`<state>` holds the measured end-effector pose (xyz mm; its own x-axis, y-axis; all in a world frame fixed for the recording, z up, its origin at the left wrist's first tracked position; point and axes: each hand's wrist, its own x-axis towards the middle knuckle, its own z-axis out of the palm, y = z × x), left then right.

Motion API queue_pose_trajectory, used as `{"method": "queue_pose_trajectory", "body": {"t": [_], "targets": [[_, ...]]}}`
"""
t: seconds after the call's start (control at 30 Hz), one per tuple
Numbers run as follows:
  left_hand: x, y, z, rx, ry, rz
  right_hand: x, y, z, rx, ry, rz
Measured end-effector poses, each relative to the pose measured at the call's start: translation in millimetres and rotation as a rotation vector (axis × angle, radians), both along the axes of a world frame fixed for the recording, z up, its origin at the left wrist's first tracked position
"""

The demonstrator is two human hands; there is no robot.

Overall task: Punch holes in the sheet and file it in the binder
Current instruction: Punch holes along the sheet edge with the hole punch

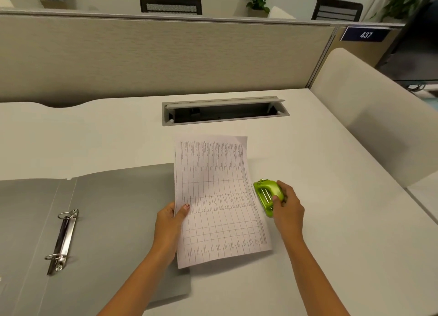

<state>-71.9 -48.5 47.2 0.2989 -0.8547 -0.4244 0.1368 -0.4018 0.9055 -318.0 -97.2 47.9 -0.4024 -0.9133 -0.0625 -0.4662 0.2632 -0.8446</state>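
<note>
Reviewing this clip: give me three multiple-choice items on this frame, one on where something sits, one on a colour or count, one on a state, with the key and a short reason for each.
1. Where is the hole punch relative to the sheet?
A. At its right edge
B. On the binder
C. Beyond its far edge

2. How many rings does the binder show?
A. Two
B. Three
C. Four

3. What state is the binder in?
A. Shut
B. Lying open
C. Standing upright

Key:
1 A: the right hand holds the green punch against the sheet's right edge, while the left hand pinches the left edge.
2 A: one ring at the far end of the metal bar, another at the near end.
3 B: both grey covers lie flat on the desk.
</note>
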Motion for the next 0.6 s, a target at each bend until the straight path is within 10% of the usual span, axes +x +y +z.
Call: {"method": "queue_pose_trajectory", "body": {"t": [0.6], "targets": [[-15,8,-5,-0.005,-0.098,-0.039,-28,-28,10,0.253,-0.055,-0.044]]}}
